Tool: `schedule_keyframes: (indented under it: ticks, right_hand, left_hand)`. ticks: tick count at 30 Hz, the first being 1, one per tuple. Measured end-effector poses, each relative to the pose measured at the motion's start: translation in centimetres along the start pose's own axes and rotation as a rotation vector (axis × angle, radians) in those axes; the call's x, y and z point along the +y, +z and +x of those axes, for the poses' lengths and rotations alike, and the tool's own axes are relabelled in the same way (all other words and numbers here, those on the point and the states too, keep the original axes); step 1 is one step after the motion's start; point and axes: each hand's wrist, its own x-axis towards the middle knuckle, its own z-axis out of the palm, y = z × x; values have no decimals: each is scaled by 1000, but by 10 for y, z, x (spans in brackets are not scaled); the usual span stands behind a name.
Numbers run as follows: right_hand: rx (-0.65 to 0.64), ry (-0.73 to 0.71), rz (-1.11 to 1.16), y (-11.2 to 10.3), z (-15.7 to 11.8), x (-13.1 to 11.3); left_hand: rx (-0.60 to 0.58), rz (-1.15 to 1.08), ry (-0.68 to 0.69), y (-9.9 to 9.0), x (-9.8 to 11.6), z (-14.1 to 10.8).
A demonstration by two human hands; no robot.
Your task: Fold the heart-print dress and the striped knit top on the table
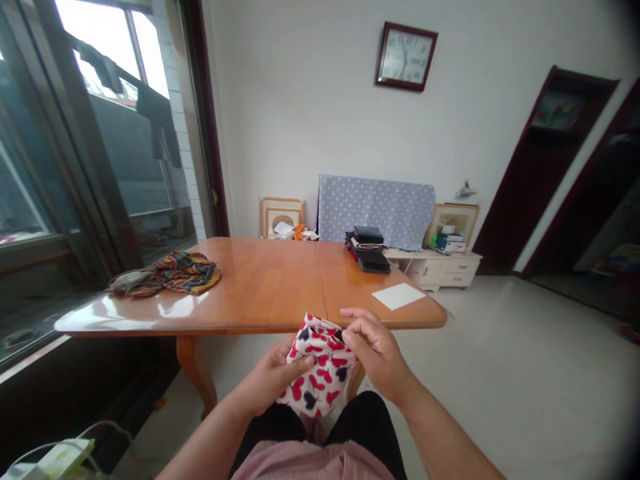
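A folded white cloth with red and dark heart prints (pixel 320 380) is held up above my lap, just off the table's near edge. My left hand (pixel 280 373) grips its left side, thumb lying across the front. At the upper right corner, my right hand (pixel 375 347) pinches the cloth's top edge between thumb and fingers. Some folded layers show along that top edge. Whether the cloth is a garment or a pouch cannot be made out.
The wooden table (pixel 280 280) bears a patterned scarf-like cloth (pixel 185 273) at left, a stack of dark folded clothes (pixel 369 250) at back right and a white paper sheet (pixel 399 296). Behind stand a dotted blue cover (pixel 375 207) and a white cabinet (pixel 450 270).
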Motion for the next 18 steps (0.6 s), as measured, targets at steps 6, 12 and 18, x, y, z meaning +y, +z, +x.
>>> schedule_keyframes:
  ticks: [6, 12, 18]
  right_hand:
    - [-124, -51, -57, 1, -3, -10]
    - [-134, -76, -71, -1, -2, -6]
    - [-136, -108, -109, -2, -3, -11]
  left_hand:
    - [-7, 34, 30, 0, 2, 2]
    - [25, 20, 42, 1, 1, 2]
    - [13, 42, 70, 2, 1, 3]
